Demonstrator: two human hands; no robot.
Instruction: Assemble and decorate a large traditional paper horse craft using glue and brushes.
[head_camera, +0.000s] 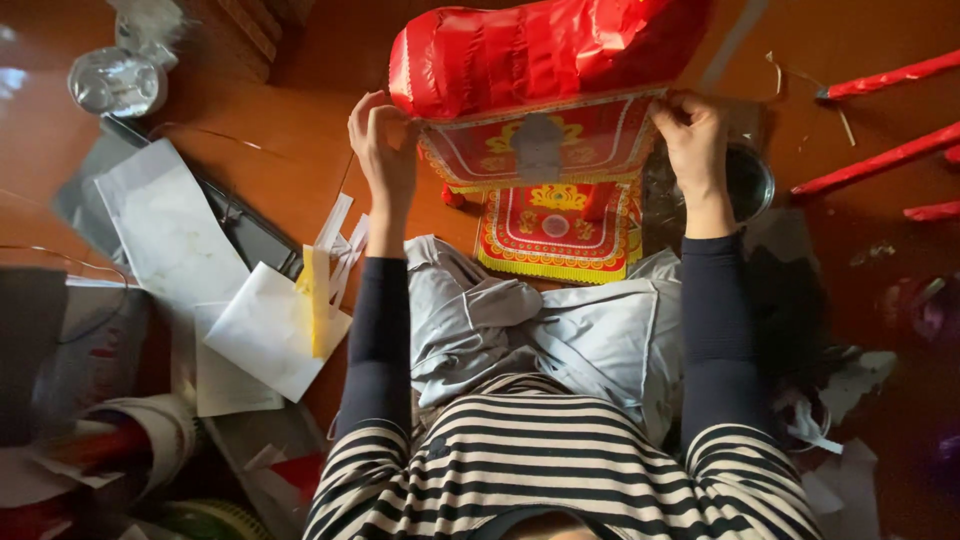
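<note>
The person is sitting over a brown floor (310, 160) and holding up a red paper model (545, 70), a puffy shape with a glossy, ribbed red top and a printed red-and-gold panel (540, 150) along its lower edge. It is hanging in the air above the person's lap, just over a flat red-and-gold sheet (555, 235) that is lying on the floor beyond the grey trousers (540, 330).

The model is looking light and hollow, thin paper that is likely creasing or tearing under any squeeze; its shiny top is probably slippery, so the stiffer printed edge is the safer place to take it.

That is where both hands are working. The left hand (382, 140) is pinching the panel's left corner, fingers curled closed on the paper. The right hand (695, 135) is pinching the right corner the same way, thumb and fingers shut on the edge.

Left of the model, white paper sheets (175, 235) are lying scattered; right of it, red sticks (880, 160) are lying on the floor.
</note>
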